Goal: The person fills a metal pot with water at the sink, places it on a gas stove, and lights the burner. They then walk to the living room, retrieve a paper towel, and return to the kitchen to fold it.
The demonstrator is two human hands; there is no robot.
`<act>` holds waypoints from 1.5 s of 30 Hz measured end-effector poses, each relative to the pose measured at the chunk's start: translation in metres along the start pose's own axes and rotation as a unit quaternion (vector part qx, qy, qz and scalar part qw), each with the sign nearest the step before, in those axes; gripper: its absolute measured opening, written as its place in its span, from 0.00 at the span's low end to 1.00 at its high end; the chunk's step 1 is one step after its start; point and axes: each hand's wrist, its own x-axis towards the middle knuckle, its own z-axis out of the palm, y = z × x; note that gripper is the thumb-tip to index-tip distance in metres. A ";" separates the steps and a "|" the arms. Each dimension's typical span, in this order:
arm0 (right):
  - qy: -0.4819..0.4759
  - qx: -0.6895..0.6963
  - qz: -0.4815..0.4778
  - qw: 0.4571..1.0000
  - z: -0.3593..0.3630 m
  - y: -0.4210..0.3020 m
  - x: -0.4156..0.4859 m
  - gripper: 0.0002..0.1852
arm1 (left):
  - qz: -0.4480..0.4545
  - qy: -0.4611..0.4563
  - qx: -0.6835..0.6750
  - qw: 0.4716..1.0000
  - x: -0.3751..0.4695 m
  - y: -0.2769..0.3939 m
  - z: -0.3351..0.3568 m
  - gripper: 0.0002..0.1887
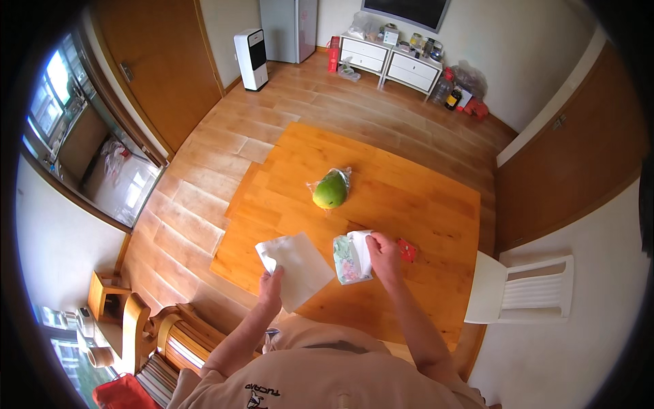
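My left hand (271, 287) grips the near left edge of a white sheet or flat pouch (299, 271), held over the near left part of the wooden table (409, 189). My right hand (384, 255) has hold of the white upper edge of a soft pack with a floral print (348, 259), which looks like a tissue pack. Just right of that hand lies a small red packet (407, 250). Farther up the table rests a green mango-like fruit (330, 190) partly wrapped in clear plastic.
A white plastic chair (536, 289) stands at the table's right side. A slatted wooden seat (184, 342) is at the lower left. Beyond the table are white drawer cabinets (365, 53), a white upright appliance (251, 60) and bottles (452, 99) on the floor.
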 end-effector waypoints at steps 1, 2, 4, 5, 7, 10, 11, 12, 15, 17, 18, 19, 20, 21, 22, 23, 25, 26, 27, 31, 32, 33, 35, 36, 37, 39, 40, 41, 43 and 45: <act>-0.029 0.001 0.018 0.999 -0.013 0.003 0.003 0.11 | -0.002 -0.004 0.001 1.000 0.002 -0.002 -0.002 0.12; -0.057 0.003 0.036 0.998 -0.026 0.006 0.006 0.11 | -0.005 -0.008 0.003 1.000 0.003 -0.003 -0.004 0.12; -0.048 0.048 0.058 0.996 -0.045 -0.019 0.010 0.11 | 0.003 0.005 -0.002 1.000 0.001 -0.004 -0.002 0.12; -0.035 0.146 0.083 0.985 -0.054 -0.035 0.015 0.11 | 0.009 0.013 -0.007 1.000 0.000 -0.003 -0.001 0.11; -0.002 0.334 0.141 0.932 -0.074 -0.053 0.019 0.10 | 0.006 0.017 0.008 1.000 0.003 -0.008 -0.004 0.11; -0.055 0.320 0.128 0.937 -0.098 -0.051 0.016 0.10 | 0.013 0.001 0.016 1.000 0.007 -0.013 -0.002 0.14; -0.066 0.326 0.132 0.934 -0.103 -0.050 0.013 0.10 | 0.017 -0.009 0.017 1.000 0.007 -0.016 0.001 0.16; -0.066 0.324 0.150 0.932 -0.106 -0.044 0.008 0.10 | 0.012 -0.011 0.030 0.999 0.005 -0.016 0.005 0.16; -0.068 0.318 0.196 0.925 -0.107 -0.029 -0.005 0.11 | 0.007 -0.004 0.061 0.998 -0.005 -0.012 0.018 0.17; -0.092 0.326 0.206 0.918 -0.105 -0.003 -0.018 0.12 | 0.007 0.022 0.072 0.997 -0.012 -0.020 0.020 0.17; -0.118 0.335 0.203 0.912 -0.103 0.023 -0.022 0.13 | 0.005 0.035 0.068 0.997 -0.016 -0.022 0.022 0.16; -0.132 0.385 0.210 0.889 -0.099 0.022 -0.028 0.15 | 0.007 0.039 0.059 0.997 -0.022 -0.024 0.022 0.16; -0.147 0.433 0.220 0.862 -0.093 0.015 -0.035 0.18 | 0.008 0.044 0.051 0.998 -0.030 -0.025 0.022 0.16; -0.168 0.480 0.236 0.828 -0.089 0.010 -0.039 0.20 | 0.009 0.050 0.042 0.998 -0.036 -0.027 0.020 0.16; -0.186 0.526 0.257 0.789 -0.085 0.007 -0.047 0.21 | -0.010 0.064 0.040 0.997 -0.041 -0.029 0.016 0.14; -0.203 0.569 0.278 0.747 -0.085 0.004 -0.050 0.23 | -0.003 0.076 0.029 0.997 -0.044 -0.036 0.015 0.14; -0.247 0.597 0.298 0.702 -0.080 0.005 -0.060 0.25 | 0.012 0.114 0.017 0.993 -0.056 -0.048 0.001 0.13; -0.267 0.611 0.309 0.678 -0.076 0.002 -0.065 0.26 | 0.010 0.122 0.026 0.992 -0.060 -0.053 -0.006 0.13; -0.275 0.629 0.316 0.654 -0.072 -0.003 -0.069 0.26 | 0.007 0.129 0.037 0.991 -0.063 -0.057 -0.010 0.12; -0.339 0.750 0.259 0.505 -0.059 -0.029 -0.086 0.25 | 0.015 0.140 0.034 0.989 -0.081 -0.051 -0.021 0.12; -0.360 0.787 0.222 0.448 -0.059 -0.038 -0.090 0.25 | 0.012 0.152 0.033 0.988 -0.086 -0.045 -0.020 0.13; -0.338 0.742 0.227 0.532 -0.068 -0.064 -0.096 0.25 | 0.014 0.153 0.036 0.987 -0.088 -0.043 -0.021 0.14; -0.330 0.701 0.224 0.591 -0.072 -0.097 -0.098 0.25 | 0.021 0.156 0.045 0.986 -0.090 -0.036 -0.025 0.15; -0.334 0.686 0.226 0.606 -0.072 -0.109 -0.100 0.25 | 0.002 0.165 0.042 0.985 -0.087 -0.038 -0.030 0.16; -0.341 0.671 0.229 0.617 -0.066 -0.120 -0.103 0.25 | 0.014 0.156 0.034 0.987 -0.086 -0.039 -0.037 0.13; -0.356 0.643 0.221 0.641 -0.053 -0.140 -0.105 0.25 | 0.001 0.148 0.026 0.989 -0.079 -0.041 -0.049 0.14; -0.367 0.630 0.221 0.647 -0.042 -0.150 -0.104 0.25 | 0.022 0.144 0.026 0.989 -0.072 -0.054 -0.063 0.14; -0.377 0.618 0.218 0.654 -0.030 -0.160 -0.104 0.25 | 0.042 0.140 0.028 0.989 -0.066 -0.058 -0.076 0.14; -0.397 0.595 0.216 0.665 -0.005 -0.177 -0.105 0.26 | 0.029 0.163 -0.007 0.986 -0.075 -0.038 -0.087 0.15; -0.414 0.569 0.210 0.678 0.026 -0.194 -0.104 0.26 | -0.007 0.143 -0.014 0.990 -0.078 -0.024 -0.114 0.14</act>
